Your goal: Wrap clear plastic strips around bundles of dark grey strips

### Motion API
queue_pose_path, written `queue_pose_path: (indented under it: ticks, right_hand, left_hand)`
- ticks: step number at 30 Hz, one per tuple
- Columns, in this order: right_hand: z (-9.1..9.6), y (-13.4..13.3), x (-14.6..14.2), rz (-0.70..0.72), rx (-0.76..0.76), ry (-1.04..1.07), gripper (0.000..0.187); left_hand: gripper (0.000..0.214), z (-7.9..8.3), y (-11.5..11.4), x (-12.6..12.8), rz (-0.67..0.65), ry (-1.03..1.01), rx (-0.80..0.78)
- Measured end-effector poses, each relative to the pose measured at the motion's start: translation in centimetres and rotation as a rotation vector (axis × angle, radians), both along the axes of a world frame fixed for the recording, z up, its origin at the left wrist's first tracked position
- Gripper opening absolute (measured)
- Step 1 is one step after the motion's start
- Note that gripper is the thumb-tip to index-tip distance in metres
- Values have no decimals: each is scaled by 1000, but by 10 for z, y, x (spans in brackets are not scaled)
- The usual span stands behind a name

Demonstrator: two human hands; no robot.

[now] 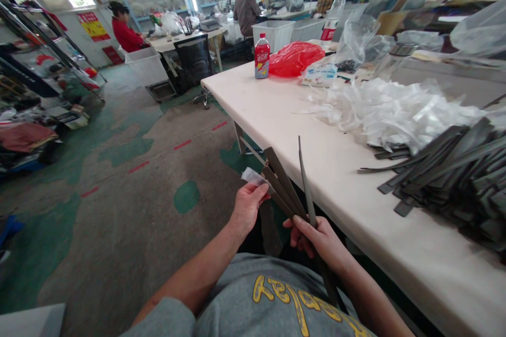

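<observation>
Several dark grey-brown flat strips fan out above my right hand, which is closed round their lower ends. One longer thin strip rises apart from the others and also runs down toward my shirt. My left hand pinches a small translucent white film piece at the tip of the leftmost strip. Whether the film is stuck to that strip, I cannot tell. Both hands are in front of my body, beside the near edge of the white table.
A heap of dark strips lies on the table's right side, with crumpled white film behind it. Farther back are a red-labelled bottle, a red plastic bag and a wipes pack. People sit at other tables beyond; a black chair stands there.
</observation>
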State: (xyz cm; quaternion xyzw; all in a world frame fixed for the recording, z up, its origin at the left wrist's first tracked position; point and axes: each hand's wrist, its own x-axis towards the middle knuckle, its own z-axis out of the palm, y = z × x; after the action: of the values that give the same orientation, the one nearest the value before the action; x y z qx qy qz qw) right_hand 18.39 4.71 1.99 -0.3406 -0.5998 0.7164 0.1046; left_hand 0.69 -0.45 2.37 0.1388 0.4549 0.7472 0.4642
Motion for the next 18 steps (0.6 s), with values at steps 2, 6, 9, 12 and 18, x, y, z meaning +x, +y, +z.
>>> queue_pose_path:
  ticks: [2,6,9,12,18]
  right_hand:
    - [2,1,-3,17,-29,39,55]
    - [5,-1,4,93,-67,74,51]
    - [8,-4,17,98,98,-49,46]
    - [11,-5,24,57,267,-180,48]
    - [14,4,18,-76,458,-212,47]
  left_hand:
    - [24,-1,0,3,-47,35,-20]
    - [27,0,2,-5,-40,35,-63]
    - [30,-1,3,-15,16,-14,-110]
    - [31,-6,0,-6,-28,-31,-162]
    - [28,-10,-3,40,-463,35,-107]
